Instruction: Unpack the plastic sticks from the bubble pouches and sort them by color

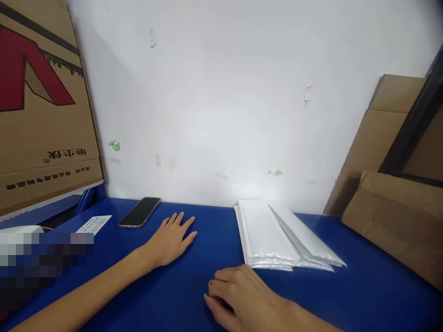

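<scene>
A stack of white padded envelopes (270,230) lies on the right half of the table (197,253), close to the wall (207,92); they are long flat rectangles with a satiny, faintly glossy skin, their near ends crinkled like plastic film, and the upper ones fan out to the right. The right hand (242,293) is beside the stack's near left corner, its fingers bent inward and the thumb set below them; its inner side is hidden, so I cannot tell how far it is closed or whether anything is in it. The left hand (171,240) lies palm down with its fingers spread, gripping nothing, near a phone (140,213) with a smooth black screen, rounded corners and a pale edge. Left of the phone is a thin white printed card (96,223). The tabletop is a smooth, deep blue with a slight sheen. Behind it the wall is matte white, marked by scuffs, torn tape and green flecks. A large cardboard box (41,133) with red and black print stands at the left, while creased brown cardboard (398,226) leans at the right, near a dark bar (411,120).
</scene>
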{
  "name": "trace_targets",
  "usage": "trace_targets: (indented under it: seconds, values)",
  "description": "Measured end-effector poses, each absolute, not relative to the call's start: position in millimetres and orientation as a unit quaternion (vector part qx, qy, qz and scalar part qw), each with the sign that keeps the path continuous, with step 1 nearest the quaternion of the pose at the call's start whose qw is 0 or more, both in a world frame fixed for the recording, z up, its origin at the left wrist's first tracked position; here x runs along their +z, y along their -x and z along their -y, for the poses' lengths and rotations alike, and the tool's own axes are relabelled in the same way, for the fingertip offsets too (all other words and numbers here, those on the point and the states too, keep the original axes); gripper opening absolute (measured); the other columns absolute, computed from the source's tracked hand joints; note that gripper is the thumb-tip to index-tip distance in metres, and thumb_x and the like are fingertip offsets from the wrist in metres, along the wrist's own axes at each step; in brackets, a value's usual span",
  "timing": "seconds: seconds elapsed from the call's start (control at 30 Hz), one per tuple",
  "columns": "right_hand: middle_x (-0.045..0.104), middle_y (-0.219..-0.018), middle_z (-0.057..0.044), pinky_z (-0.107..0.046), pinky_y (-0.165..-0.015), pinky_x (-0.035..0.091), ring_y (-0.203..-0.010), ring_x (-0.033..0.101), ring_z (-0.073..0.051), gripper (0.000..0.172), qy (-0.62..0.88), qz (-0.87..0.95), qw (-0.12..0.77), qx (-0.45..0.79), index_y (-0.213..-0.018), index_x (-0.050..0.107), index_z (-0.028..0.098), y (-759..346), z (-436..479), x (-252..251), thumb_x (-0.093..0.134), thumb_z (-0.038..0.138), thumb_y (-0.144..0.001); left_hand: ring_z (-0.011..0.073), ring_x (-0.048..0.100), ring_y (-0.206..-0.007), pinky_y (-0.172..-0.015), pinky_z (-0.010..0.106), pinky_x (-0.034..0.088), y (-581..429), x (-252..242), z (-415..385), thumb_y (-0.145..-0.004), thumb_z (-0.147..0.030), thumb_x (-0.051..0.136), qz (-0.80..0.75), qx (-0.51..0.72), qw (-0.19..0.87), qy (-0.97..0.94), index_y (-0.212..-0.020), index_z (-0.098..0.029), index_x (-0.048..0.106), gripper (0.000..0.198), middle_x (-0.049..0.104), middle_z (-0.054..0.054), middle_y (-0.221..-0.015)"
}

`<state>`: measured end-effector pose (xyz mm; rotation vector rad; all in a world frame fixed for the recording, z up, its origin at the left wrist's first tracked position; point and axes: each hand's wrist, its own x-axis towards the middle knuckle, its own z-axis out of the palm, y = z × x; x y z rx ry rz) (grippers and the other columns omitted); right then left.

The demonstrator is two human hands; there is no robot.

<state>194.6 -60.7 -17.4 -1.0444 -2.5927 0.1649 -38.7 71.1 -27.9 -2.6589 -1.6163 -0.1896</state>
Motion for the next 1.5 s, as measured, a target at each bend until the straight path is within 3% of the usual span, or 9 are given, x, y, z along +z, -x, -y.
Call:
trace_targets:
  seconds: [1.27, 1.43, 1.5]
  values:
    - [0.065, -0.078, 0.004, -0.025, -0.061, 0.036, -0.066, 0.057, -0.01, 0.023, 0.362, 0.921, 0.139, 0.024, -0.082, 0.058, 0.022, -194, 60, -16, 0.049, 0.027, -0.103, 0.0455, 0.032, -0.15, -0.118, 0.061, 0.028, 37, -29, -70, -0.103, -0.059, 0.034, 0.52, -0.083, -0.001, 0.85, -0.159, -0.023, 0.04, 0.066, 0.035, 0.02, -0.163]
    - [0.063, -0.074, 0.0, -0.028, -0.058, 0.037, -0.063, 0.054, -0.013, 0.021, 0.32, 0.929, 0.154, -0.099, -0.079, 0.059, 0.02, -192, 61, -27, 0.053, 0.025, -0.098, 0.0448, 0.03, -0.15, -0.119, 0.06, 0.028, 37, -28, -70, -0.104, -0.058, 0.035, 0.52, -0.079, 0.0, 0.851, -0.159, -0.023, 0.039, 0.065, 0.034, 0.02, -0.164]
    - [0.06, -0.069, -0.002, -0.03, -0.065, 0.044, -0.065, 0.054, -0.016, 0.021, 0.299, 0.917, 0.193, -0.179, -0.077, 0.062, 0.02, -193, 63, -28, 0.054, 0.024, -0.096, 0.0447, 0.03, -0.151, -0.119, 0.06, 0.028, 37, -28, -71, -0.104, -0.057, 0.035, 0.522, -0.078, -0.001, 0.85, -0.159, -0.022, 0.039, 0.065, 0.034, 0.021, -0.164]
